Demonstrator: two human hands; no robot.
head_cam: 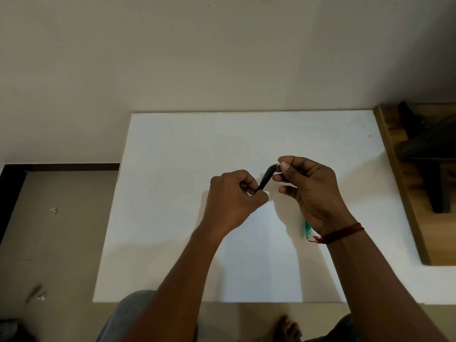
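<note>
Two hands, left (232, 198) and right (308, 191), pinch one black pen (267, 177); one green pen (307, 229) nearby.

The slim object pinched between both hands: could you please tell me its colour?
The slim object is black, shown best in the head view.

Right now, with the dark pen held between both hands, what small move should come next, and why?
Probably a gentle pull apart along its length, perhaps to uncap it. The left hand grips the lower end of the dark pen, the right hand pinches its upper tip, and it is held tilted above the white board, so both ends are secured.
</note>
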